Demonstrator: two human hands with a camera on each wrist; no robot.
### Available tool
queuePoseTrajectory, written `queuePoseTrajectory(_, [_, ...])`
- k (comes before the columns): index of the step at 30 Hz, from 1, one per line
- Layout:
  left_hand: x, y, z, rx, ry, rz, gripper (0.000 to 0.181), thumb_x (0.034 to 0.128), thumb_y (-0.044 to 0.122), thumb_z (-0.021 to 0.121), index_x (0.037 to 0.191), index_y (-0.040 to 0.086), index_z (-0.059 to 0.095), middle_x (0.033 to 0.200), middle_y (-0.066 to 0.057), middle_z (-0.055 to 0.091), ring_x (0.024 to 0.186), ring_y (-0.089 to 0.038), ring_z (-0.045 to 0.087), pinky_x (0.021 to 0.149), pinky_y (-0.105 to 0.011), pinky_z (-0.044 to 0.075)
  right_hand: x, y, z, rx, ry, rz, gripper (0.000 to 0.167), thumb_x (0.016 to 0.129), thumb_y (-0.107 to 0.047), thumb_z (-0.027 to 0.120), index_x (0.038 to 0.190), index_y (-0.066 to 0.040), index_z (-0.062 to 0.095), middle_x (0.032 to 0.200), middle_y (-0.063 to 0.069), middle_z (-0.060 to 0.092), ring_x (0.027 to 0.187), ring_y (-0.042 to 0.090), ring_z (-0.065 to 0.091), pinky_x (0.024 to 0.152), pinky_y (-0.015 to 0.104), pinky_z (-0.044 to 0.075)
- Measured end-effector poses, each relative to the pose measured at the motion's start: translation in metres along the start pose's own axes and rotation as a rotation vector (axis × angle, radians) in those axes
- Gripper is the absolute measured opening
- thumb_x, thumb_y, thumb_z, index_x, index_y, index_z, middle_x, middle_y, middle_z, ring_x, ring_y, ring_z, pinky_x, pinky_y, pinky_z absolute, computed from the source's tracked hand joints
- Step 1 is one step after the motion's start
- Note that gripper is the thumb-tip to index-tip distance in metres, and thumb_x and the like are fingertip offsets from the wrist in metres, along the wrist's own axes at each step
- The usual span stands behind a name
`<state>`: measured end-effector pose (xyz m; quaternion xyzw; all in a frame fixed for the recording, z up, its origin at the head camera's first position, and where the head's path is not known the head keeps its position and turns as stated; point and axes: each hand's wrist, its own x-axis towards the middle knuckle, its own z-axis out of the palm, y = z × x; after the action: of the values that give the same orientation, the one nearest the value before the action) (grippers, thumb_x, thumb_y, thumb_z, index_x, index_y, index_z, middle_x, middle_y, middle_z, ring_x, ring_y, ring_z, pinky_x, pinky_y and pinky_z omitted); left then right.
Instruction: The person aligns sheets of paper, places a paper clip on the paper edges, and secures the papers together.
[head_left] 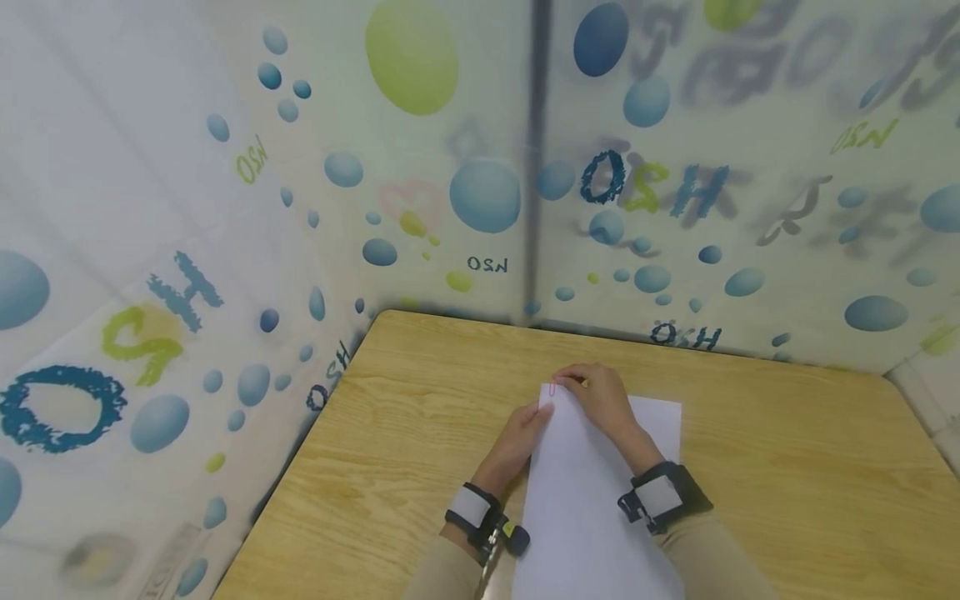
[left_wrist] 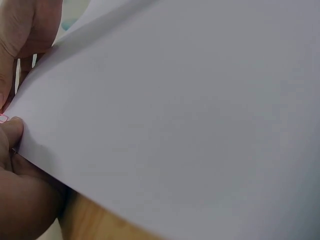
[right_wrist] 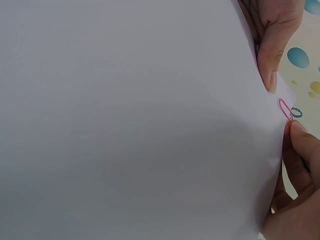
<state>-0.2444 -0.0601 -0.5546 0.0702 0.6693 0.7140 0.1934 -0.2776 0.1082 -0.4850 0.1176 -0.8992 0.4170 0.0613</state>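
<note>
White paper [head_left: 585, 500] is held up above the wooden table, its upper left corner between both hands. A pink paper clip [right_wrist: 285, 108] sits over the paper's top edge near that corner. My left hand [head_left: 517, 442] pinches the paper's left edge just below the clip, thumb on the near face. With thumb and forefinger my right hand [head_left: 603, 400] pinches the outer end of the clip at the top edge. In the left wrist view only a bit of the clip [left_wrist: 4, 118] shows. Whether the paper is one sheet or several, I cannot tell.
The wooden table [head_left: 787, 475] extends to both sides of the paper. Behind it and at the left hangs a pale curtain [head_left: 420, 208] printed with bubbles and letters. Each wrist wears a black strap [head_left: 667, 497] with a small device.
</note>
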Motion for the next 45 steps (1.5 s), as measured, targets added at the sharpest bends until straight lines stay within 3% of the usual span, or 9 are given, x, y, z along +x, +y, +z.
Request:
queuePoseTrajectory(16, [0.0005,-0.0007,0.0007,0.0,0.015,-0.002,0.036,0.1024,0.045,0.042,0.124,0.026,0.063,0.106,-0.005,0.068,0.094,-0.021,0.065,0.076,-0.035,0.053,-0.0017,-0.0038,-0.0001,-0.007,-0.009,0.001,0.011,0.092,-0.008,0.067,0.097,-0.01,0.076,0.094,0.004,0.072,0.083,0.019,0.062,0.071,0.035,0.049])
queuePoseTrajectory(35, [-0.0005,-0.0002,0.0006,0.011,0.01,-0.006,0.036,0.1017,0.048,0.042,0.125,0.029,0.062,0.109,-0.002,0.068,0.098,-0.021,0.065,0.08,-0.036,0.052,-0.0024,-0.0049,-0.0003,-0.006,-0.028,0.013,0.011,0.092,-0.007,0.067,0.097,-0.01,0.076,0.095,0.004,0.072,0.092,0.023,0.066,0.08,0.04,0.052])
queuePoseTrajectory(45, [-0.0007,0.0,0.0012,0.028,0.022,-0.009,0.038,0.1017,0.046,0.043,0.124,0.023,0.062,0.107,-0.003,0.067,0.096,-0.019,0.064,0.079,-0.034,0.051,-0.004,-0.0053,-0.0016,-0.004,-0.032,0.008,0.01,0.091,-0.007,0.067,0.096,-0.009,0.076,0.094,0.004,0.072,0.087,0.02,0.065,0.077,0.038,0.053])
